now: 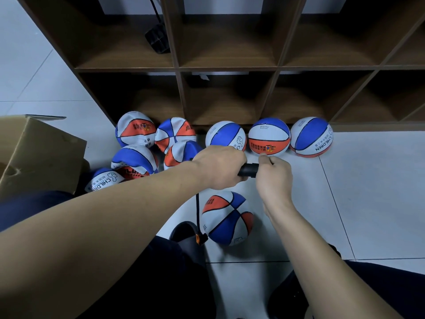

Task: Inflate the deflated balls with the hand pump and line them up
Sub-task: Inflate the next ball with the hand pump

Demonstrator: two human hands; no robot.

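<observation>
At the bottom of the frame two bare forearms reach forward over dark-clothed knees, and a dark rounded shoe point(184, 233) sits on the pale glossy floor tiles point(368, 203) just left of centre. Beside the shoe lies a pebbled rubber ball point(227, 217) in orange, blue and white panels, somewhat soft in outline; a thin black hose point(197, 208) runs down along its left side to a small fitting with an orange tip touching the ball's lower left. Above it, at centre frame, the left hand point(218, 166) is curled tight around the black cylindrical hand pump point(249, 170), while the right hand point(273, 176) is closed at the pump's right end, thumb and fingers pinched together; what they pinch is hidden. At the left edge stands a brown cardboard box point(39, 155) with its flaps open, its inside out of view. Between the box and the hands is a loose pile of deflated balls point(149, 146), dented and creased, overlapping one another. Right of the pile, three round, firm balls point(269, 137) sit in a row, nearly touching, against the foot of a dark wood-grain cubby shelf point(230, 70). Its square compartments fill the upper frame; one at upper centre-left holds a black ribbed block point(157, 41) with a cable.
</observation>
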